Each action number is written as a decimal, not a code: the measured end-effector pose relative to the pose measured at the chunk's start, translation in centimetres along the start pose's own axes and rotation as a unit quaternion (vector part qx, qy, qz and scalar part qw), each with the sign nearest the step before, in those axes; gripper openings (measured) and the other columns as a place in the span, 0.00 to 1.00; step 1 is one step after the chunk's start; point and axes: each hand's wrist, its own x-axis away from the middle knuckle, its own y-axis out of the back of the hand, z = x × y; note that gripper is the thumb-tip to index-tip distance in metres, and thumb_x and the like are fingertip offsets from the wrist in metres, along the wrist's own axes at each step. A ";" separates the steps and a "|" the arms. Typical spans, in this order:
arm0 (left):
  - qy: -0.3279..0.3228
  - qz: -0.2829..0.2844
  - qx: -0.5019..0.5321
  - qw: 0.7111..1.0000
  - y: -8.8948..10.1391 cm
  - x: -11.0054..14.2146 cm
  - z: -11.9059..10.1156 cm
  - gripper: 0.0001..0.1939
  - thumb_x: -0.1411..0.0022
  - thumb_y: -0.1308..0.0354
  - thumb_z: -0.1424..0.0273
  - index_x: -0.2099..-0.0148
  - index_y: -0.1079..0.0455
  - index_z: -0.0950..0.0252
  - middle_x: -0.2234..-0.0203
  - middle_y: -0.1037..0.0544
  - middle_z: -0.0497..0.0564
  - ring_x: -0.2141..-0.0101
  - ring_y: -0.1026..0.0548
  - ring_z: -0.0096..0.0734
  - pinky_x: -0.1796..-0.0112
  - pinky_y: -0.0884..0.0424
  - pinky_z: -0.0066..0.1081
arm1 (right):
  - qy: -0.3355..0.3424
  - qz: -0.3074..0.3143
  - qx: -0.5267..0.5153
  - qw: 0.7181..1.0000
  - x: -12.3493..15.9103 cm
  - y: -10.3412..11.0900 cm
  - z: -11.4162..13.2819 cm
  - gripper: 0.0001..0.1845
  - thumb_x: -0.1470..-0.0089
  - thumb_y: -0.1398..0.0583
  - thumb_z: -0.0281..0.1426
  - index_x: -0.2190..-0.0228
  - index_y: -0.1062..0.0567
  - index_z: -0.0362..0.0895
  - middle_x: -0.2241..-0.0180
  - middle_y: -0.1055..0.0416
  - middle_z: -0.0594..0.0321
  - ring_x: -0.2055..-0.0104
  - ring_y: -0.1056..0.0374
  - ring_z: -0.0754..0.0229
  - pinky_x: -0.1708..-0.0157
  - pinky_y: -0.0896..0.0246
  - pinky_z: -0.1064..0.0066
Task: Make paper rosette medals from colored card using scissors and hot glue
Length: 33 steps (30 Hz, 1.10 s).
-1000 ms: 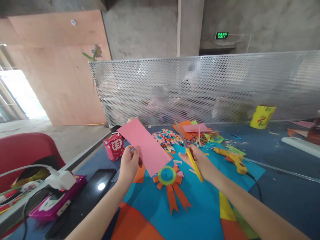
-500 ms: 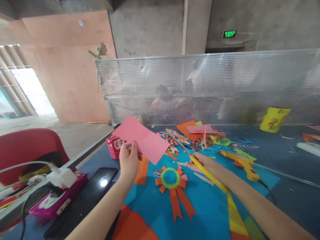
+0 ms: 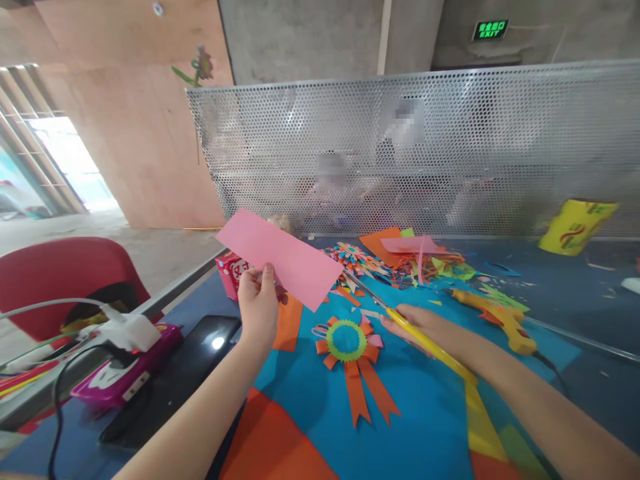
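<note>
My left hand [image 3: 259,300] pinches the lower edge of a pink paper rectangle [image 3: 295,263] between thumb and fingers, holding it raised above the desk. My right hand [image 3: 425,327] is closed on long yellow-handled scissors [image 3: 417,335], whose blades point up and left. Their tips are at the sheet's right corner; whether they touch it I cannot tell. Between my forearms, a paper rosette [image 3: 356,393] with a green toothed ring, orange loops and two orange tails lies on a blue sheet [image 3: 415,413]. Another multicoloured paper rosette [image 3: 353,255] lies farther back.
At the right lies a yellow glue gun [image 3: 500,317] with its cord. Paper scraps [image 3: 435,267] are heaped at the back, before a perforated metal divider [image 3: 300,127]; people show behind it. A black tablet-like slab [image 3: 200,360], purple power strip [image 3: 127,380] and red box [image 3: 229,277] stand left.
The pink paper has tilted and looks narrower. Its right corner and the scissor tips have come closer together. The camera's view has tipped down slightly; both hands keep their holds.
</note>
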 end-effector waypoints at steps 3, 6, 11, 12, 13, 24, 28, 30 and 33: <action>-0.003 0.008 -0.005 1.000 0.1 0.2 -0.1 0.08 0.46 0.49 0.66 0.70 0.45 0.63 0.82 0.32 0.42 0.87 0.33 0.22 0.86 0.38 0.22 | 0.007 0.009 0.001 1.000 0.0 -0.1 0.1 0.21 0.56 0.46 0.50 0.81 0.41 0.45 0.85 0.47 0.73 0.84 0.49 0.68 0.84 0.54 0.76; -0.007 0.021 -0.006 1.000 0.0 0.5 -0.1 0.08 0.46 0.49 0.66 0.70 0.45 0.62 0.84 0.33 0.41 0.88 0.34 0.22 0.86 0.39 0.22 | 0.009 0.020 -0.016 1.000 0.4 -0.2 0.6 0.20 0.53 0.49 0.49 0.80 0.42 0.45 0.85 0.47 0.72 0.84 0.51 0.69 0.84 0.55 0.75; -0.021 0.044 -0.010 0.999 -0.3 0.8 0.2 0.08 0.46 0.49 0.66 0.71 0.46 0.62 0.87 0.35 0.40 0.90 0.37 0.21 0.88 0.41 0.22 | 0.001 0.026 -0.007 1.000 0.8 -0.3 1.4 0.18 0.51 0.50 0.45 0.80 0.45 0.45 0.85 0.46 0.73 0.86 0.51 0.70 0.85 0.56 0.76; -0.023 0.047 -0.013 0.999 -0.3 0.8 0.2 0.09 0.46 0.49 0.66 0.71 0.46 0.62 0.87 0.35 0.40 0.90 0.38 0.21 0.89 0.41 0.22 | -0.004 0.026 -0.005 1.000 0.8 -0.3 1.5 0.18 0.51 0.49 0.45 0.80 0.45 0.45 0.85 0.46 0.73 0.86 0.51 0.71 0.85 0.56 0.76; -0.024 0.050 -0.016 0.998 -0.3 0.8 0.3 0.09 0.45 0.49 0.66 0.71 0.46 0.62 0.88 0.35 0.40 0.90 0.38 0.21 0.89 0.41 0.22 | -0.009 0.026 -0.005 1.000 0.8 -0.3 1.5 0.18 0.52 0.49 0.45 0.80 0.45 0.45 0.86 0.46 0.74 0.86 0.51 0.71 0.86 0.57 0.76; -0.029 0.057 -0.017 0.998 -0.2 0.8 0.3 0.08 0.45 0.49 0.67 0.72 0.46 0.62 0.88 0.34 0.40 0.90 0.38 0.21 0.89 0.42 0.22 | -0.004 0.019 -0.011 1.000 0.4 -0.4 0.9 0.20 0.53 0.47 0.48 0.79 0.44 0.45 0.84 0.50 0.74 0.85 0.51 0.71 0.87 0.58 0.77; -0.028 0.060 -0.017 0.998 -0.1 0.9 0.3 0.08 0.45 0.49 0.67 0.71 0.46 0.62 0.88 0.34 0.40 0.90 0.37 0.22 0.89 0.41 0.22 | 0.008 0.015 -0.007 1.000 0.4 -0.3 1.0 0.20 0.52 0.48 0.47 0.80 0.46 0.45 0.84 0.51 0.74 0.85 0.53 0.72 0.86 0.59 0.77; -0.028 0.059 -0.016 0.998 -0.1 1.0 0.3 0.08 0.45 0.49 0.67 0.72 0.46 0.62 0.88 0.34 0.40 0.90 0.37 0.22 0.89 0.41 0.22 | 0.008 0.019 -0.005 1.000 0.5 -0.3 1.0 0.19 0.51 0.49 0.46 0.80 0.45 0.45 0.84 0.51 0.74 0.85 0.53 0.72 0.86 0.59 0.77; -0.027 0.055 -0.014 0.998 -0.1 1.0 0.3 0.08 0.45 0.49 0.67 0.72 0.46 0.62 0.88 0.35 0.40 0.90 0.38 0.22 0.89 0.41 0.22 | 0.007 0.018 -0.006 1.000 0.5 -0.3 1.0 0.19 0.51 0.49 0.46 0.79 0.45 0.45 0.85 0.51 0.74 0.85 0.53 0.71 0.86 0.59 0.77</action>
